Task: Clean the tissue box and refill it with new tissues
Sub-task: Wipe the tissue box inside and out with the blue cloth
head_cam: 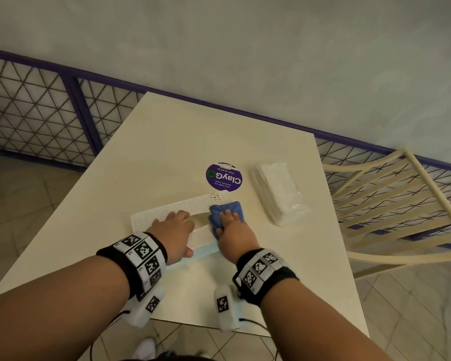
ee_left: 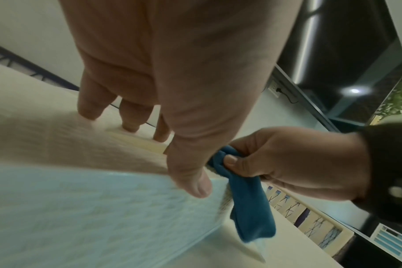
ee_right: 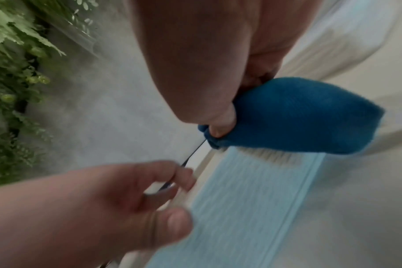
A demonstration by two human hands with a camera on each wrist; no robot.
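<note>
White lattice-topped tissue box [head_cam: 167,212] lies flat on the table; wrapped tissue pack [head_cam: 277,194] near its right — untouched

The tissue box [head_cam: 164,214] lies on the table [head_cam: 167,142], in the middle toward the near edge. The left hand [head_cam: 173,234] rests on its left part; the right hand [head_cam: 232,230] presses a cloth [head_cam: 228,211] on its right end. Behind the box sits a round sticker [head_cam: 224,176]. A pack of tissues [head_cam: 277,192] lies toward the right edge. A chair [head_cam: 401,204] stands beyond that edge.

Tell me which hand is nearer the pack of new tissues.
Right. The right hand, wiping the tissue box with the blue cloth, lies just left of the tissue pack; the left hand lies farther left.
</note>
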